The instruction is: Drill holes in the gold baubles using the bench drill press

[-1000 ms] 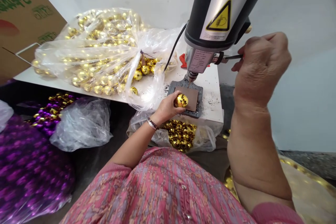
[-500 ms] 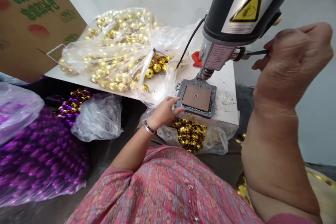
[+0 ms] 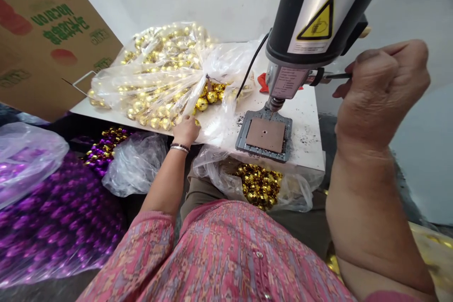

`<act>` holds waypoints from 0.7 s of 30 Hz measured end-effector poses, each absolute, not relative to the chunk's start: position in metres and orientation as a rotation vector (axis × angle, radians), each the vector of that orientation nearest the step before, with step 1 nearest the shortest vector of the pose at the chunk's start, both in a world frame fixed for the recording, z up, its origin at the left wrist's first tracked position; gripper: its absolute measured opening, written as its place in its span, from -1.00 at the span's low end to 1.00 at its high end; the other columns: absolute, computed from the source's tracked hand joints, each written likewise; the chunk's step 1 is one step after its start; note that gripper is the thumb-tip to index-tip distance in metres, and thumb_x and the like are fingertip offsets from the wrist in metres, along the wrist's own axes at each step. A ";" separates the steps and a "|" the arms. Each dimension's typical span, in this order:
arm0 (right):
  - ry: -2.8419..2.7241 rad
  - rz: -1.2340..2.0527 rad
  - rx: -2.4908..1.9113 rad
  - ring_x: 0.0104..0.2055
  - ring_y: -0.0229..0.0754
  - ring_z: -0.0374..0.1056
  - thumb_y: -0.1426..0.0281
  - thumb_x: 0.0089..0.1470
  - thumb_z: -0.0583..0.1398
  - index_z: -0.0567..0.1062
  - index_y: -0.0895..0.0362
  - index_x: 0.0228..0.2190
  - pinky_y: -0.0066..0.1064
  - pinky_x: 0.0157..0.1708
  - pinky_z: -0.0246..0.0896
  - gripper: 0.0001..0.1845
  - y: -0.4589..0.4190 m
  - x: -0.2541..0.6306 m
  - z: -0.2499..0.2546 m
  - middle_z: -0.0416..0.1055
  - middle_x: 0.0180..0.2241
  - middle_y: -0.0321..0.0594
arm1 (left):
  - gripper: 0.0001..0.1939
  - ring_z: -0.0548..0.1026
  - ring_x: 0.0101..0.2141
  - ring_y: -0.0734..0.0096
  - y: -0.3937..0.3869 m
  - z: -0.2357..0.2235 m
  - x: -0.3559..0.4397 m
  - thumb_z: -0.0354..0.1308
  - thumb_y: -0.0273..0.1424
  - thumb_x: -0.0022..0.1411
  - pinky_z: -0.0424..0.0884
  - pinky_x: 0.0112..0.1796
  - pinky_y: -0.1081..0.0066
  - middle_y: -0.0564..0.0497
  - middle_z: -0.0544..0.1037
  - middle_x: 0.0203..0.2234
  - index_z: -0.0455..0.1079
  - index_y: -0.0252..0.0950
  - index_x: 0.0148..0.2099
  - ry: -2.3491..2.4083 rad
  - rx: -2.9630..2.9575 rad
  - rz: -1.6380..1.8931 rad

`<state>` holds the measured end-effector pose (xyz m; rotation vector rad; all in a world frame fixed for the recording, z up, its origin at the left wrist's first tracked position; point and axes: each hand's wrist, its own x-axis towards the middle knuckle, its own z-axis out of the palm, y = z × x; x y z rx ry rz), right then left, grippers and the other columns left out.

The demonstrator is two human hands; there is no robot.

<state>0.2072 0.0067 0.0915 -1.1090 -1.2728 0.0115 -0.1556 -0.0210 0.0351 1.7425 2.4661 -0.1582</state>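
At the table's front edge my left hand is closed, fingers curled, on a shiny gold faceted ball beside the clear plastic bag of gold balls. Only a sliver of that ball shows; the fingertips are partly hidden. Up at the right, my right hand is wrapped round the feed lever of a small black drill press. Below its chuck, a brown square block with a small hole lies on the grey drill base. No ball sits on the block.
Dark shavings are scattered on the white table. A red cloth-like piece lies behind the drill. Under the table hangs a bag of gold balls. Purple balls in plastic and a cardboard box stand left.
My left hand has moved left from the drill base to the gold ball by the bag, its fingers closing. My right hand keeps its grip on the lever. The view has shifted slightly.
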 end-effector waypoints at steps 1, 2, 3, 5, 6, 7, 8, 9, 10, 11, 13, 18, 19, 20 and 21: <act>-1.290 0.024 -1.113 -0.33 -0.43 0.36 0.27 0.54 0.06 0.42 0.12 -0.25 -0.29 -0.17 0.23 -0.71 0.005 0.208 0.092 0.42 -0.34 -0.43 | -0.47 0.67 0.30 -0.17 -0.020 0.035 -0.153 -0.02 -0.31 0.67 0.61 0.17 0.07 -0.37 0.58 0.48 0.59 -0.25 0.47 2.466 1.743 -0.147; -1.299 0.035 -1.114 -0.35 -0.44 0.33 0.27 0.54 0.06 0.41 0.11 -0.25 -0.30 -0.17 0.22 -0.71 0.003 0.208 0.093 0.40 -0.34 -0.44 | -0.46 0.67 0.29 -0.18 -0.020 0.036 -0.151 -0.04 -0.28 0.68 0.60 0.16 0.06 -0.38 0.60 0.45 0.61 -0.24 0.45 2.461 1.750 -0.161; -1.304 0.042 -1.117 -0.36 -0.45 0.30 0.28 0.54 0.07 0.40 0.11 -0.25 -0.32 -0.18 0.20 -0.73 0.001 0.208 0.094 0.38 -0.35 -0.45 | -0.46 0.67 0.28 -0.20 -0.018 0.037 -0.149 -0.05 -0.28 0.68 0.59 0.16 0.03 -0.38 0.63 0.41 0.64 -0.24 0.41 2.450 1.774 -0.200; -1.314 0.040 -1.111 -0.39 -0.47 0.27 0.31 0.54 0.09 0.37 0.11 -0.26 -0.34 -0.19 0.20 -0.75 0.000 0.207 0.095 0.36 -0.36 -0.46 | -0.49 0.62 0.30 -0.26 -0.014 0.041 -0.147 -0.03 -0.38 0.63 0.52 0.23 -0.07 -0.37 0.68 0.31 0.73 -0.23 0.27 2.392 1.916 -0.318; -1.322 0.033 -1.104 -0.40 -0.47 0.26 0.33 0.54 0.09 0.37 0.11 -0.26 -0.35 -0.19 0.21 -0.75 0.000 0.207 0.096 0.36 -0.37 -0.46 | -0.51 0.59 0.32 -0.29 -0.011 0.043 -0.147 -0.01 -0.43 0.59 0.46 0.28 -0.12 -0.36 0.70 0.27 0.77 -0.23 0.19 2.329 2.030 -0.375; -1.329 0.025 -1.098 -0.40 -0.47 0.26 0.34 0.55 0.08 0.37 0.11 -0.26 -0.35 -0.17 0.23 -0.76 0.000 0.206 0.095 0.37 -0.36 -0.46 | -0.53 0.57 0.34 -0.29 -0.007 0.045 -0.148 0.03 -0.48 0.54 0.41 0.32 -0.15 -0.35 0.71 0.25 0.79 -0.23 0.13 2.239 2.149 -0.423; -1.334 0.019 -1.096 -0.39 -0.47 0.27 0.34 0.55 0.07 0.37 0.11 -0.24 -0.36 -0.16 0.26 -0.76 0.001 0.206 0.095 0.39 -0.34 -0.45 | -0.55 0.56 0.35 -0.28 -0.003 0.047 -0.151 0.06 -0.50 0.50 0.38 0.36 -0.13 -0.34 0.72 0.24 0.80 -0.24 0.11 2.140 2.245 -0.464; -1.339 0.012 -1.091 -0.38 -0.48 0.27 0.33 0.56 0.07 0.37 0.10 -0.24 -0.36 -0.14 0.27 -0.76 0.001 0.206 0.094 0.41 -0.33 -0.44 | -0.57 0.56 0.35 -0.27 0.001 0.048 -0.153 0.11 -0.51 0.46 0.38 0.36 -0.10 -0.34 0.72 0.24 0.80 -0.24 0.12 2.056 2.297 -0.502; -1.344 0.005 -1.085 -0.38 -0.48 0.27 0.32 0.56 0.08 0.37 0.10 -0.24 -0.38 -0.14 0.28 -0.76 0.002 0.206 0.093 0.42 -0.32 -0.44 | -0.58 0.58 0.35 -0.27 0.005 0.050 -0.156 0.18 -0.49 0.42 0.40 0.35 -0.05 -0.36 0.72 0.26 0.79 -0.27 0.16 2.009 2.296 -0.549; -1.352 0.002 -1.080 -0.38 -0.49 0.27 0.32 0.55 0.10 0.37 0.10 -0.24 -0.39 -0.14 0.28 -0.77 0.002 0.207 0.092 0.42 -0.31 -0.43 | -0.57 0.60 0.35 -0.30 0.010 0.050 -0.159 0.24 -0.46 0.39 0.41 0.34 -0.02 -0.40 0.72 0.27 0.77 -0.31 0.21 2.003 2.262 -0.604; -1.371 -0.003 -1.061 -0.38 -0.49 0.26 0.32 0.52 0.17 0.38 0.11 -0.24 -0.40 -0.14 0.29 -0.79 0.001 0.207 0.090 0.43 -0.30 -0.43 | -0.50 0.60 0.37 -0.39 0.017 0.050 -0.164 0.33 -0.36 0.37 0.41 0.35 -0.02 -0.49 0.71 0.30 0.71 -0.39 0.29 2.061 2.177 -0.727; -1.378 -0.014 -1.066 -0.41 -0.48 0.24 0.25 0.53 0.15 0.45 0.11 -0.21 -0.37 -0.16 0.30 -0.76 -0.004 0.207 0.090 0.46 -0.30 -0.42 | -0.46 0.58 0.43 -0.35 0.025 0.044 -0.166 0.27 -0.24 0.46 0.39 0.37 -0.08 -0.39 0.73 0.33 0.66 -0.23 0.39 2.098 2.088 -0.855; -1.372 -0.011 -1.070 -0.41 -0.47 0.25 0.24 0.54 0.12 0.46 0.10 -0.20 -0.37 -0.16 0.30 -0.74 -0.005 0.207 0.090 0.46 -0.29 -0.41 | -0.46 0.58 0.42 -0.34 0.025 0.043 -0.166 0.27 -0.24 0.44 0.41 0.36 -0.09 -0.35 0.75 0.32 0.66 -0.18 0.40 2.103 2.075 -0.832; -1.364 -0.008 -1.070 -0.41 -0.47 0.25 0.25 0.54 0.09 0.46 0.10 -0.20 -0.38 -0.16 0.30 -0.74 -0.005 0.206 0.090 0.47 -0.29 -0.41 | -0.45 0.59 0.41 -0.34 0.025 0.043 -0.166 0.29 -0.25 0.43 0.42 0.35 -0.09 -0.33 0.75 0.31 0.66 -0.15 0.40 2.108 2.066 -0.808; -1.358 -0.003 -1.071 -0.42 -0.46 0.26 0.27 0.53 0.08 0.46 0.10 -0.20 -0.39 -0.17 0.30 -0.75 -0.005 0.206 0.089 0.48 -0.29 -0.41 | -0.44 0.60 0.39 -0.34 0.025 0.043 -0.165 0.30 -0.26 0.41 0.44 0.34 -0.08 -0.31 0.76 0.30 0.67 -0.14 0.40 2.114 2.062 -0.784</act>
